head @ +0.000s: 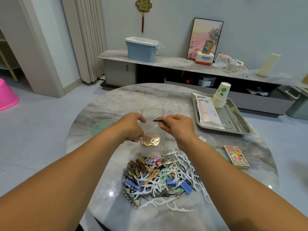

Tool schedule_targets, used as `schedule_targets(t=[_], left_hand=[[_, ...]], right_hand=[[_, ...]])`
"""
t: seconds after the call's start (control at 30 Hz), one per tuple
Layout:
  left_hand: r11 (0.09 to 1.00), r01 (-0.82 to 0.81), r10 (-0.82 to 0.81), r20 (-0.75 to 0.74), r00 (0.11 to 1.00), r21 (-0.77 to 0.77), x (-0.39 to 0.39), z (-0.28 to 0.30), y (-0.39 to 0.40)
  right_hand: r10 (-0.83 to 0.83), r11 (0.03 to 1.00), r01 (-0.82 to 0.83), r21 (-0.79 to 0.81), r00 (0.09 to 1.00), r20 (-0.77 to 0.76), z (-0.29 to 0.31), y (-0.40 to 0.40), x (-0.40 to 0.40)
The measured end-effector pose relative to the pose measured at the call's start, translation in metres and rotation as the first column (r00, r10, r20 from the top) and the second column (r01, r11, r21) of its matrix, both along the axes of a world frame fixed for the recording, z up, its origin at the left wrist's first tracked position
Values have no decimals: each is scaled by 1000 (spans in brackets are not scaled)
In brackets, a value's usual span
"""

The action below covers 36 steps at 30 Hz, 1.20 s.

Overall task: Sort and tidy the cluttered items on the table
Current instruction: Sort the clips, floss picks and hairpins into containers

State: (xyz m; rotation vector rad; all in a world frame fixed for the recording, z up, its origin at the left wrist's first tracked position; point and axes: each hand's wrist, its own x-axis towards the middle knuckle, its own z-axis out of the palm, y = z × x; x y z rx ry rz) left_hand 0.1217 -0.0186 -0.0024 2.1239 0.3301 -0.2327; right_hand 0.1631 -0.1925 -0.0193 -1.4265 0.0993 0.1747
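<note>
Blue lidded bin (141,49), framed picture (205,37) and cream vase (268,65) on the low cabinet (166,63).

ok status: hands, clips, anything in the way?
Left hand grips the clear box. Right hand pinches gold clips over it. Gold clips in box already. Unsorted pile near edge; nothing in the way.

The table (116,100) is grey marble-veined. Gold clips (150,140) lie in a clear box (152,114); the pile (164,177) mixes white, blue, gold and mint. The tray (246,129) is silver.
</note>
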Motion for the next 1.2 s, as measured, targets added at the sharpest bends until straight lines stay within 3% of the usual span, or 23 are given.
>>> schedule_targets(t=[0.13, 0.27, 0.33, 0.4, 0.43, 0.53, 0.6, 0.67, 0.77, 0.9, 1.2], left_hand=[[1000, 25, -25, 5, 1000, 18, 2, -7, 1], [995, 60, -61, 19, 998, 77, 1, -7, 3], [990, 87, -87, -3, 996, 115, 0, -4, 2], [966, 191, -168, -142, 976, 172, -4, -2, 1], [942, 262, -211, -236, 949, 210, -6, -2, 0], [841, 423, -279, -398, 874, 338, -16, -10, -4], [754, 494, -326, -406, 854, 433, -23, -17, -9], [697, 533, -388, -372, 843, 479, -29, -25, -12], [719, 528, -427, -312, 849, 451, -29, -42, -12], [713, 486, -410, -262, 874, 505, -28, -57, -10], [728, 442, -411, -182, 893, 524, -22, -52, -9]], right_hand=[[104, 963, -75, -259, 989, 102, -7, 12, 5], [193, 823, -27, -567, 953, 234, 2, 4, -4], [320, 755, -129, -643, 928, 190, 8, -7, -11], [537, 602, -360, -713, 843, 28, 10, -14, -22], [624, 476, -451, -755, 778, -72, 7, -16, -27], [685, 112, -459, -881, 678, -267, -11, -16, -41], [678, 12, -386, -922, 681, -277, -22, -13, -47], [688, -12, -368, -930, 672, -275, -29, -10, -52], [705, -120, -291, -949, 648, -288, -38, -9, -56], [702, -103, -276, -956, 660, -266, -40, -11, -57], [606, 115, -342, -933, 768, -207, -30, -44, -34]])
